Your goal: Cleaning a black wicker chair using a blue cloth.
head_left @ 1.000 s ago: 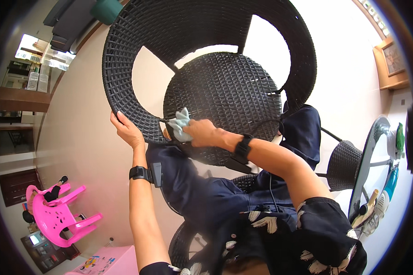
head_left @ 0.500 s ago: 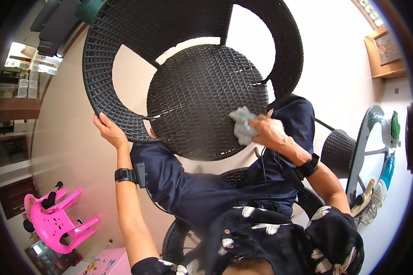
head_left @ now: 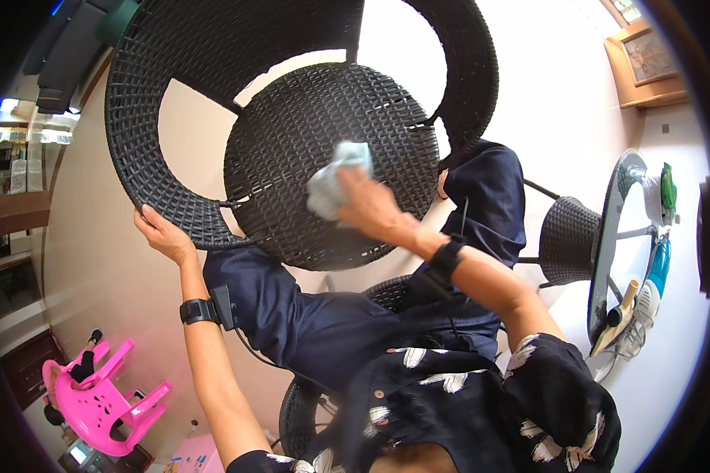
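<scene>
Right hand (head_left: 371,206) has swept the cloth (head_left: 333,185) across the woven seat: a second ago it was at the seat's left edge near the rim, half a second ago out on the right side, and now it is back near the middle, slightly left of centre. Back-and-forth strokes, so the wiping looks mid-pass, not finished (judgement only, no way to read dirt on black weave).

Head view, the only one:
- Black wicker chair (head_left: 308,118) is tipped up in front of the person, round seat disc facing the camera, arm ring curving around it.
- Right hand is clenched on the pale blue-green cloth, bunched under the fingers and pressed flat against the seat weave. Dark band on that wrist.
- Left hand (head_left: 162,235) grips the lower left of the chair's outer ring, fingers wrapped over the edge, same spot as in both earlier frames. It is steadying the chair while the other hand wipes. Black watch on that wrist.
- Person is seated, dark blue trousers under the chair.
- Right of them: glass-topped table (head_left: 607,260) with a second small wicker seat (head_left: 568,240) beside it.
- Lower left: pink plastic chair (head_left: 95,398), well apart.

Seat coverage looks partial; outer ring not touched by the cloth right now.
</scene>
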### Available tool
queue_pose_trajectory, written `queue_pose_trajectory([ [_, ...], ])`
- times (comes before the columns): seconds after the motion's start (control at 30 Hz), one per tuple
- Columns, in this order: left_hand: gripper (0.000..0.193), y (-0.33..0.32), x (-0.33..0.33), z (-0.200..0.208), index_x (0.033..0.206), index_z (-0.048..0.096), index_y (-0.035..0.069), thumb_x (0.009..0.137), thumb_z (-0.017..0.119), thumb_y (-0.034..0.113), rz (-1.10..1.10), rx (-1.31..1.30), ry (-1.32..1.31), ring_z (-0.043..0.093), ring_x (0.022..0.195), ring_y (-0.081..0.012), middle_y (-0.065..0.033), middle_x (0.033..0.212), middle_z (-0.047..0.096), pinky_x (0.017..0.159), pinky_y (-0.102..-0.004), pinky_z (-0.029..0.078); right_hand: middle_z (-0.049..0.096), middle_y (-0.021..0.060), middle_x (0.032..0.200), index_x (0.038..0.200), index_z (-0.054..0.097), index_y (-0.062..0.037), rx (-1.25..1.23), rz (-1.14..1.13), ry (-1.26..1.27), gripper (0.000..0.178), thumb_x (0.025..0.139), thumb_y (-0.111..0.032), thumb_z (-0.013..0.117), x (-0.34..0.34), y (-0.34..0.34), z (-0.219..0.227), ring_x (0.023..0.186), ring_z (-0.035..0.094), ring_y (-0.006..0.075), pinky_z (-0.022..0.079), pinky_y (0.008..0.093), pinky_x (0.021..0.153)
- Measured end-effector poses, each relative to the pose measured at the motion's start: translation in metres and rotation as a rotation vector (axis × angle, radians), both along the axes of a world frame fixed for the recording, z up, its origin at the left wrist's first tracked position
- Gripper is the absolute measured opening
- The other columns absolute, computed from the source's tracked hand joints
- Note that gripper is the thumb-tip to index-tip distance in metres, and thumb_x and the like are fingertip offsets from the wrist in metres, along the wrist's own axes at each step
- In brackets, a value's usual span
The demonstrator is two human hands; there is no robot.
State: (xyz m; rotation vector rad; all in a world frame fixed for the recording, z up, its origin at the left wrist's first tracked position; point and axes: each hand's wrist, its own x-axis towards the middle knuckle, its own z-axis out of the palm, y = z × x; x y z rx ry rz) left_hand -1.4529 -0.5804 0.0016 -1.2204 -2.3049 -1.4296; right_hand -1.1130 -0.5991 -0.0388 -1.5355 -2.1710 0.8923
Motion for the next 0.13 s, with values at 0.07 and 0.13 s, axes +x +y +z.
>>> queue_pose_trajectory([
  [0.07,0.043,-0.001,-0.003,-0.002,0.115,0.049,0.0,0.096,0.039,0.037,0.003,-0.005,0.001,0.059,0.094,-0.0328,-0.0194,0.105,0.06,0.081,-0.0365,0.047,0.049,0.0198,0.107,0.113,0.04,-0.011,-0.056,0.129,0.0,0.055,0.066,-0.015,0.068,-0.038,-0.021,-0.008,0.08,0.061,0.0378,0.051,0.0476,0.068],
  [0.13,0.044,0.0,0.0,-0.001,0.117,0.048,0.0,0.096,0.038,0.038,0.018,-0.016,-0.014,0.059,0.095,-0.0332,-0.02,0.107,0.06,0.082,-0.0378,0.047,0.05,0.0182,0.108,0.113,0.041,-0.0124,-0.064,0.194,-0.009,0.055,0.065,-0.016,0.069,-0.049,-0.034,-0.007,0.081,0.062,0.0365,0.052,0.0465,0.068],
])
